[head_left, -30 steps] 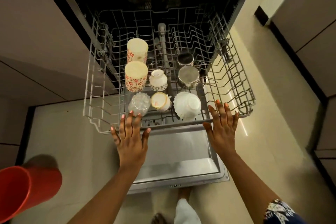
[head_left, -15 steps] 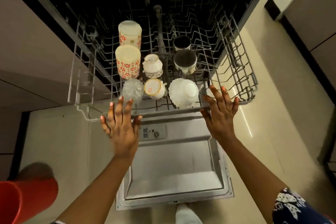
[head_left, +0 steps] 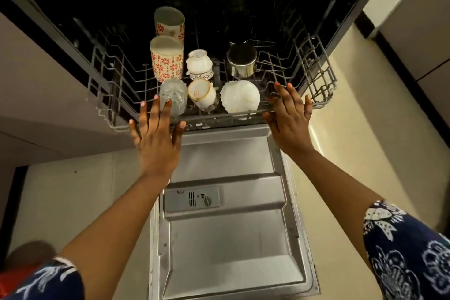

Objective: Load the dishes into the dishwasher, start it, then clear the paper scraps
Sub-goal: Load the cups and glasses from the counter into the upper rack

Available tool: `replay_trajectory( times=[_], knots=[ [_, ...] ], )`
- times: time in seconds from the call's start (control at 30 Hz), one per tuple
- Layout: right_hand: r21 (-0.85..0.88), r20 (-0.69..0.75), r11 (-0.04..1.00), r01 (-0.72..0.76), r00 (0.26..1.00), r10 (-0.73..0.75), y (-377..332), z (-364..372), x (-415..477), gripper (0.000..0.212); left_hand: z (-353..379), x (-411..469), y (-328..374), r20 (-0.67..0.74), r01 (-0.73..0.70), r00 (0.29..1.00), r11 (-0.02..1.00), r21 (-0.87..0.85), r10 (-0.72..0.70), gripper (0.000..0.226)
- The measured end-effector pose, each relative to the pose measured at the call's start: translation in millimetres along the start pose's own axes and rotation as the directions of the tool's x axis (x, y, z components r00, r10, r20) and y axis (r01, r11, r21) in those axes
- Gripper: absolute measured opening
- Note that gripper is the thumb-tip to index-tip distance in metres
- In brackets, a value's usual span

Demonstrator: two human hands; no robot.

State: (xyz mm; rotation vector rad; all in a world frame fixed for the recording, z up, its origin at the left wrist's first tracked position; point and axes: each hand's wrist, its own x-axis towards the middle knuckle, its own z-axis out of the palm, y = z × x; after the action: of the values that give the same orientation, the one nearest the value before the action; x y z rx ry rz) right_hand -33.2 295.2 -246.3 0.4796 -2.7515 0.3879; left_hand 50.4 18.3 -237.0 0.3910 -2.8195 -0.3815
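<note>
Reaching forward with both arms over the open dishwasher door (head_left: 226,238). Pressing the left hand (head_left: 155,134) and the right hand (head_left: 289,119) flat against the front rail of the wire rack (head_left: 316,75), fingers straight and spread, gripping nothing. Facing, just past the fingertips and between the hands, a glass (head_left: 173,95), a gold-rimmed cup (head_left: 202,92) and a white bowl (head_left: 239,96) in the rack; farther off, two flowered mugs (head_left: 166,58), a small white pot (head_left: 199,63) and a steel cup (head_left: 241,59). Looking down on beige floor (head_left: 353,129) right of the right hand and grey cabinet fronts (head_left: 36,80) left of the left hand.
</note>
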Motion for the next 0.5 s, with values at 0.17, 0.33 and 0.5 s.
replay_trajectory(
  times=[0.17,0.33,0.5],
  knots=[
    [0.012,0.058,1.0,-0.012,0.998,0.011,2.8,6.0,46.6,0.05,7.6,49.0,0.7,0.032,-0.005,0.999,1.0,0.007,0.005,0.06],
    [0.031,0.036,0.999,0.027,0.999,-0.028,-3.3,13.4,66.9,0.043,9.7,79.7,-11.5,0.045,-0.02,0.999,0.999,0.035,0.019,0.06],
    [0.035,0.073,0.998,0.045,0.996,-0.048,10.9,17.5,88.5,0.044,16.4,94.2,-2.1,0.031,-0.006,1.0,0.999,0.052,0.004,0.06]
  ],
)
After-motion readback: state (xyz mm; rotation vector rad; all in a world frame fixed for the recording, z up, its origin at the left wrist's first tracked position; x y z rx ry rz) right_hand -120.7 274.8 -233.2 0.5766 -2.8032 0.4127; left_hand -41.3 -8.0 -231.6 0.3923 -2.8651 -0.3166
